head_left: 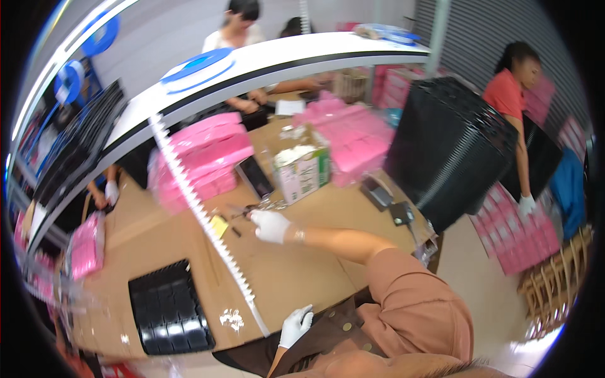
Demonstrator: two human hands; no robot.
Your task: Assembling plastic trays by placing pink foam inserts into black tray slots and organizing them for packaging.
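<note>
A pair of metal scissors (261, 206) on the brown cardboard-covered table (296, 271) is gripped by the white-gloved right hand (271, 225); the gloved left hand (295, 326) is held loosely open at the table edge

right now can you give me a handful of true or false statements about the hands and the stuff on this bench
1. Both hands wear white gloves. True: the right hand and the left hand are each gloved in white.
2. The right hand reaches toward the scissors. True.
3. The black tray is stacked with pink boxes. False: its compartments look empty; the pink boxes sit farther back.
4. The left hand rests on the black tray. False: it is at the bench's near edge, apart from the tray.
5. A long white toothed strip runs across the cardboard-covered bench. True.
</note>
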